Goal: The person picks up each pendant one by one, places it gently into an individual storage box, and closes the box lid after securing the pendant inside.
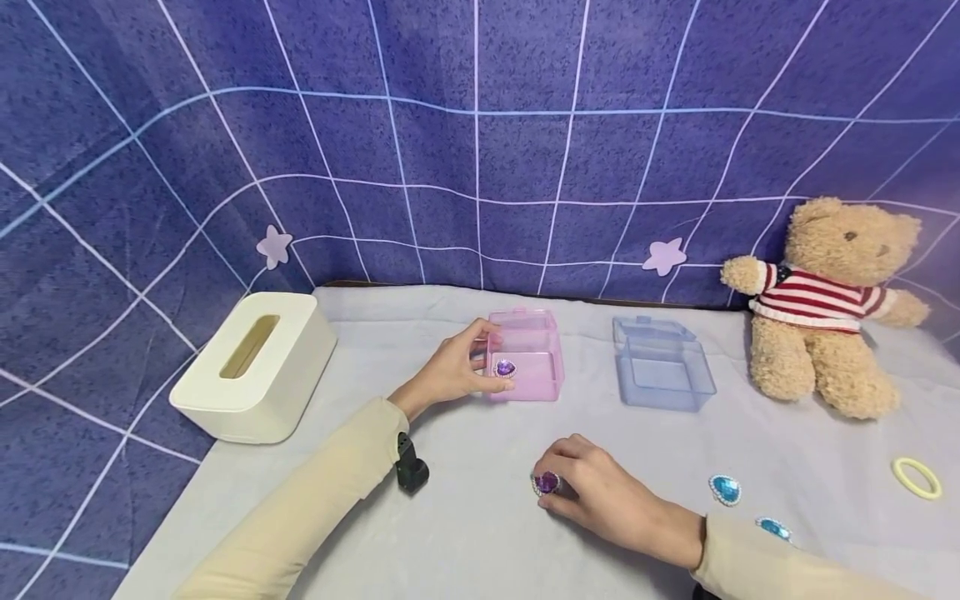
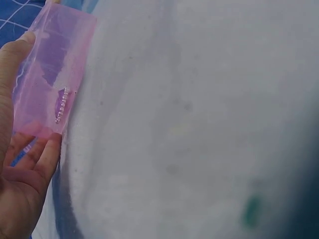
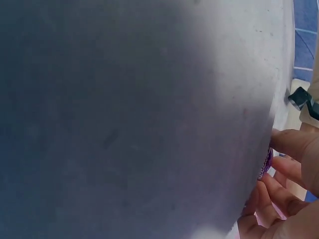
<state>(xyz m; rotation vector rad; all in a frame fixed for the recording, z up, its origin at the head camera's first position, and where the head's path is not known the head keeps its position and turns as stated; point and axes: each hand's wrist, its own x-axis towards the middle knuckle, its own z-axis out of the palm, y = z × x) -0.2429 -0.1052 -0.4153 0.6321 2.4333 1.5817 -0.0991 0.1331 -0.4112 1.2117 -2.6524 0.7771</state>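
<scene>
An open-lidded pink translucent box (image 1: 542, 382) stands on the cloth-covered table, with a purple gem (image 1: 505, 368) inside at its left. My left hand (image 1: 446, 367) holds the box by its left side, thumb at the front and fingers toward the back. Through the pink wall in the left wrist view, the gem's beaded rim (image 2: 62, 105) shows. Nearer to me, my right hand (image 1: 600, 493) pinches a second purple gem (image 1: 547, 482) between thumb and fingers, low over the table. That gem appears edge-on in the right wrist view, partly covered by fingers.
Right of the pink box is a blue translucent box (image 1: 666, 379), lid raised. Two teal gems (image 1: 725, 490) lie near my right forearm, with a yellow ring (image 1: 917, 478) farther right. A teddy bear (image 1: 828, 308) sits back right; a white tissue box (image 1: 255, 367) stands left.
</scene>
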